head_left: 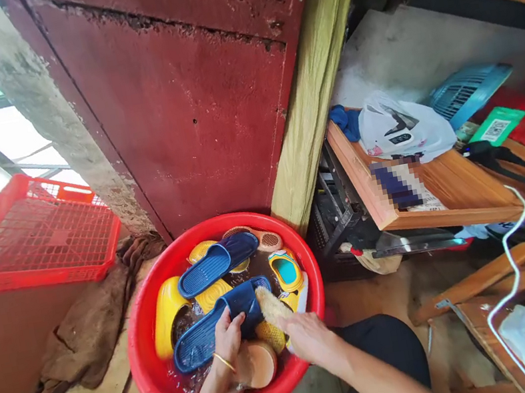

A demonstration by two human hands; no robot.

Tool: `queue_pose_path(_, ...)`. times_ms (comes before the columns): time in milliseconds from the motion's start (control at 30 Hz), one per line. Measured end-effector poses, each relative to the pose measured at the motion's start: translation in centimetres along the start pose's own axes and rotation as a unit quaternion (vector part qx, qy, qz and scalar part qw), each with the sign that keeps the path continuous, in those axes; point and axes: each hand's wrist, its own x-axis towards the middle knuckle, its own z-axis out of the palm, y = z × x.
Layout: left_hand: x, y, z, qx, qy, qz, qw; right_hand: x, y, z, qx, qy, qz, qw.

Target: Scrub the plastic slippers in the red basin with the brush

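A round red basin [142, 360] with dark water holds several slippers and shoes. Near its front, my left hand [229, 338] grips a navy blue slipper [199, 340] by its strap side. In my right hand [310, 337] is a scrubbing brush [270, 305] with pale bristles, which touch the toe end of that slipper. Another navy slipper [204, 269] floats behind. Around them lie a yellow slipper [167, 313], a yellow shoe with a turquoise inside [286, 269] and a tan slipper [259, 363] under my left wrist.
A red plastic crate [36, 236] stands at the left on a cardboard box [28, 339]. Behind the basin rises a dark red door [185, 102]. To the right, a wooden desk [448, 214] bears a white plastic bag [403, 127]; a white cable [509, 241] hangs down.
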Motion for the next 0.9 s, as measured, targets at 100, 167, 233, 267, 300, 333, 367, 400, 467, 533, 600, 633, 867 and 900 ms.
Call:
queue_pose_path(100, -0.2, 0.1, 0.2, -0.002, -0.030, -0.002, 1.000, -0.7, 0.3, -0.1, -0.031, -0.039, -0.002, 0.999)
queue_pose_path(167, -0.5, 0.2, 0.2, 0.007, -0.047, 0.002, 0.999, 0.6, 0.1, -1.2, -0.041, -0.041, 0.016, 0.998)
queue_pose_path(233, -0.8, 0.2, 0.1, 0.022, -0.049, 0.015, 0.998, 2.3, 0.1, -2.5, -0.041, -0.030, 0.029, 0.998)
queue_pose_path(267, -0.8, 0.1, 0.0, 0.028, -0.044, 0.024, 0.998, 2.9, 0.2, -3.0, -0.039, -0.024, 0.031, 0.998)
queue_pose_path(300, -0.8, 0.1, -0.2, 0.035, -0.037, 0.034, 0.998, 3.2, 0.4, -3.3, -0.035, -0.020, 0.031, 0.999)
queue_pose_path(333, -0.8, 0.1, -0.3, 0.041, -0.031, 0.045, 0.998, 3.2, 0.7, -3.5, -0.032, -0.016, 0.031, 0.999)
queue_pose_path(367, -0.9, 0.2, -0.5, 0.047, -0.027, 0.057, 0.997, 3.0, 1.1, -3.5, -0.029, -0.013, 0.033, 0.999)
queue_pose_path(400, -0.9, 0.4, -0.6, 0.055, -0.028, 0.069, 0.996, 2.5, 1.6, -3.5, -0.024, -0.012, 0.033, 0.999)
queue_pose_path(467, -1.2, 0.9, -0.8, 0.073, -0.042, 0.090, 0.992, 1.2, 2.8, -3.5, -0.013, -0.016, 0.029, 0.999)
queue_pose_path(533, -1.6, 1.7, -0.7, 0.086, -0.058, 0.090, 0.990, -0.2, 4.0, -3.8, -0.006, -0.019, 0.030, 0.999)
queue_pose_path(600, -2.2, 2.2, -0.4, 0.104, -0.054, 0.075, 0.990, -1.3, 5.0, -4.5, -0.003, -0.018, 0.038, 0.999)
queue_pose_path(633, -2.5, 2.2, -0.2, 0.120, -0.045, 0.069, 0.989, -1.6, 5.3, -5.0, 0.001, -0.016, 0.041, 0.999)
queue_pose_path(867, -3.2, -0.9, 0.6, 0.190, -0.008, 0.105, 0.976, -1.2, 1.0, -7.2, 0.045, 0.001, -0.076, 0.996)
queue_pose_path(900, -3.2, -1.4, 0.6, 0.190, -0.013, 0.103, 0.976, -0.8, -0.3, -7.1, 0.035, -0.008, -0.105, 0.994)
